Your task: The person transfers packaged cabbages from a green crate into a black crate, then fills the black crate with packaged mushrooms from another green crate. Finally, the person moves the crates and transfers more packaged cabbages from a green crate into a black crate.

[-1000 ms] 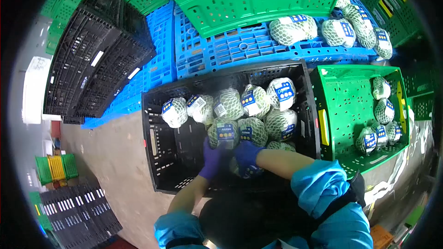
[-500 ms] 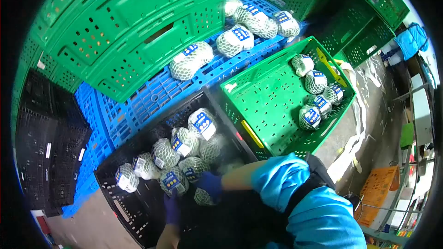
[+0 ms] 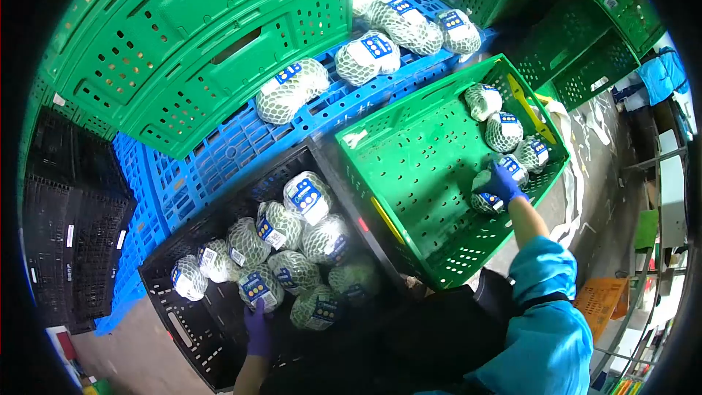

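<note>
Several netted packs of pale green produce with blue labels lie in the black crate [image 3: 179,329]. My left hand [image 3: 257,330], in a purple glove, touches the lower edge of one netted pack [image 3: 260,290] there. Over in the green crate [image 3: 409,175], my right hand [image 3: 504,184], gloved too, has its fingers wrapped over a netted pack [image 3: 488,202] at the right side. That pack is partly hidden by the hand. Other netted packs [image 3: 504,132] sit beside and behind it along the crate's right end.
More netted packs [image 3: 368,57] lie on a blue pallet [image 3: 234,150] behind the crates. Tall stacked green crates [image 3: 212,66] stand at the back left, black crates [image 3: 77,249] at the far left. An orange crate [image 3: 596,303] is at the right.
My right hand has moved from the black crate across to the packs in the green crate. My left hand stays by the same pack, slightly further left in view.
</note>
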`<state>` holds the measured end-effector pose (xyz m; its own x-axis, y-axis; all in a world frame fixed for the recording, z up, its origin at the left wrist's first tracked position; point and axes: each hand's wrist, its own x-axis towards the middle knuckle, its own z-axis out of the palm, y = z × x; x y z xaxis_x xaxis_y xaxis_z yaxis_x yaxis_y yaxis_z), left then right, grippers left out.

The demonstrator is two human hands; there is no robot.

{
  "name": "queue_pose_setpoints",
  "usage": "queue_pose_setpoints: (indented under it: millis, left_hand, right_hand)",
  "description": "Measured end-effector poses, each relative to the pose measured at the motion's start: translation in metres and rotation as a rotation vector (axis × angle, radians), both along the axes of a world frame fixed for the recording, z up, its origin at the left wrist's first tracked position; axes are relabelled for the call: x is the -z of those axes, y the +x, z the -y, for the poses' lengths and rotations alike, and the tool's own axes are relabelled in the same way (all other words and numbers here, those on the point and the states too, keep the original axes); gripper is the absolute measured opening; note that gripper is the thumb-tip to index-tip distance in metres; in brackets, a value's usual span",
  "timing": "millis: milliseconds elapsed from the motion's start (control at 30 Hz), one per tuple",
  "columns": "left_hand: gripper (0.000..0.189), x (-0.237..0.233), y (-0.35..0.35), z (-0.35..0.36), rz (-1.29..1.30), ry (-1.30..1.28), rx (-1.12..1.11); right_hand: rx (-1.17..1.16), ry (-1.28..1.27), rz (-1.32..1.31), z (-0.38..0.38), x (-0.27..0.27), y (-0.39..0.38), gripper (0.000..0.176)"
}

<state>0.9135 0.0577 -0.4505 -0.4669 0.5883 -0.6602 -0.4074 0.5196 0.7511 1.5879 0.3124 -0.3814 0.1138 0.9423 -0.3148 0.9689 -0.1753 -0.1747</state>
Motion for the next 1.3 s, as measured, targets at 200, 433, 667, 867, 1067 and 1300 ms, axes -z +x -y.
queue_pose_setpoints:
  millis: [200, 433, 667, 867, 1067, 1300]
  left_hand:
    - [0.037, 0.014, -0.008, 0.002, -0.019, 0.036, 0.054]
    - [0.033, -0.019, 0.01, -0.005, -0.076, 0.011, 0.054]
    - [0.04, -0.042, 0.012, -0.016, -0.057, 0.037, 0.057]
    - [0.042, -0.03, -0.013, -0.01, 0.107, -0.032, 0.132]
    - [0.039, -0.009, -0.041, 0.002, 0.057, 0.247, 0.507]
    - [0.075, -0.093, -0.042, -0.017, 0.501, -0.044, 0.094]
  right_hand:
    - [0.075, -0.319, 0.398, -0.003, 0.023, -0.022, 0.08]
    - [-0.285, -0.233, 0.252, -0.025, 0.137, 0.077, 0.078]
    - [0.021, -0.061, -0.224, -0.007, 0.009, -0.019, 0.087]
    - [-0.011, -0.178, -1.109, -0.018, -0.207, -0.208, 0.075]
    - [-0.467, -1.2, -1.036, 0.057, -0.171, -0.482, 0.05]
    - [-0.876, -1.371, -0.614, 0.149, -0.012, -0.594, 0.053]
